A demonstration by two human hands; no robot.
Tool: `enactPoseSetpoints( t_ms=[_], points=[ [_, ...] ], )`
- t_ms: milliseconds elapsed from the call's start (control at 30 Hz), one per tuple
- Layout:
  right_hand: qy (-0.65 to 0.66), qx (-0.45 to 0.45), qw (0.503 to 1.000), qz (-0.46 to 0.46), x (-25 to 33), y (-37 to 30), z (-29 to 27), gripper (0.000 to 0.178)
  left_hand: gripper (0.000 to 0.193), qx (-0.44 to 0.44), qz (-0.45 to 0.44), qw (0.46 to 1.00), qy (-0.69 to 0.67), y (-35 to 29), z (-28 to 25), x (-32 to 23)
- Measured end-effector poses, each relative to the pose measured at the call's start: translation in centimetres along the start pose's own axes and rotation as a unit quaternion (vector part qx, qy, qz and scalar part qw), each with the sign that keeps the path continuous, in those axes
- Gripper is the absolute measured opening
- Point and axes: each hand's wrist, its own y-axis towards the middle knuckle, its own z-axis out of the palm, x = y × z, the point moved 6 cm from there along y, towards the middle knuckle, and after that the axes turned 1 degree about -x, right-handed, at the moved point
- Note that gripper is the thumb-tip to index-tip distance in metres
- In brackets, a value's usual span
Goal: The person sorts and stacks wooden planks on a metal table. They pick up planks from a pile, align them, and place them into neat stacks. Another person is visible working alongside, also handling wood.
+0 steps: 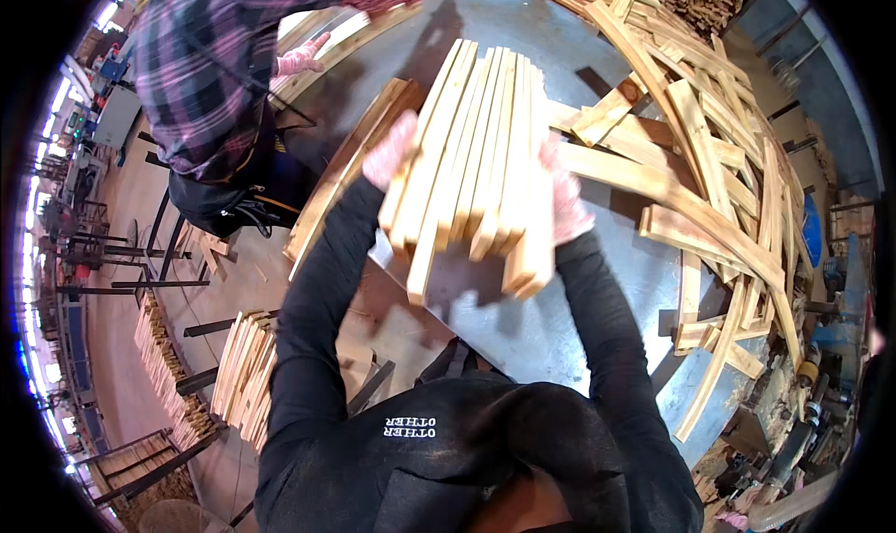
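Observation:
A bundle of pale wooden strips (471, 150) is held between my two hands above the grey metal table (373, 55). My left hand (390, 152), in a pink glove, is closed against the bundle's left side. On the opposite side my right hand (566, 197), also gloved in pink, presses inward; its fingers are partly hidden by the wood. Several strips lie side by side, their near ends uneven, with a few jutting toward me. Just left of my left hand, longer boards (345, 164) rest along the table's edge.
A loose heap of wooden strips (714, 160) covers the table's right side. At the upper left stands a co-worker in a plaid shirt (201, 76), with pink-gloved hands near more boards. Stacked strips (247, 374) sit on a dark metal rack at lower left. Machinery (793, 449) stands at lower right.

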Motion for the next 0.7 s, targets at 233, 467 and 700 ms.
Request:
enactPoseSetpoints(
  t_ms=[233,467,700],
  points=[
    [-0.086,-0.098,0.99,0.049,-16.7,-6.5,-3.0,0.115,0.071,-0.147,-0.105,0.972,0.15,-8.3,-5.2,11.7],
    [-0.574,-0.008,0.778,0.254,-18.1,-6.2,-1.3,0.114,0.103,-0.226,-0.061,0.753,0.614,-9.6,-6.1,7.6],
    [-0.87,0.091,0.474,-0.1,-9.9,-3.5,-3.3,0.09,0.084,-0.276,0.13,0.806,0.508,-9.4,-8.8,7.5]
  ],
)
